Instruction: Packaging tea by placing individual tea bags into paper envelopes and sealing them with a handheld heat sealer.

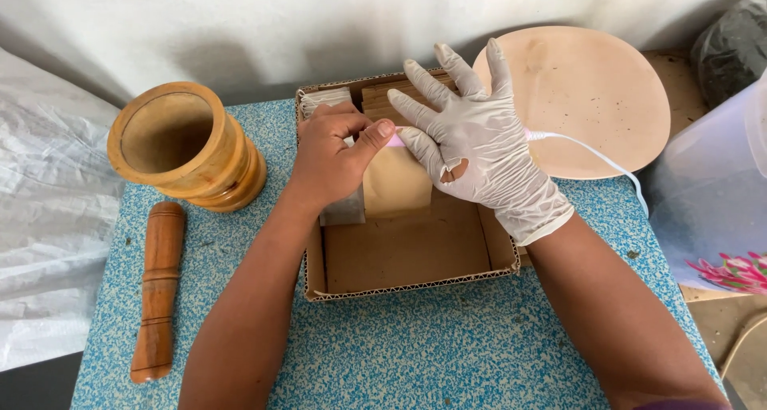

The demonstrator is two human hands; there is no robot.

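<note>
My bare left hand (335,150) pinches the top of a small brown paper packet (397,182) that stands inside a shallow cardboard box (407,254). My right hand (471,138), in a torn white glove, rests fingers spread on the packet's upper right, over a small pink object (396,141) at the packet's top. A thin white cord (595,156) runs from under the gloved hand to the right. More brown packets (383,97) are stacked at the box's far end. A pale mesh packet (343,210) sits under my left wrist.
A wooden mortar (188,146) and a wooden pestle (158,290) lie left on the blue speckled table (447,354). A round tan plate (595,98) sits behind right, a translucent plastic bag (711,210) at far right, white sacking (48,218) at left.
</note>
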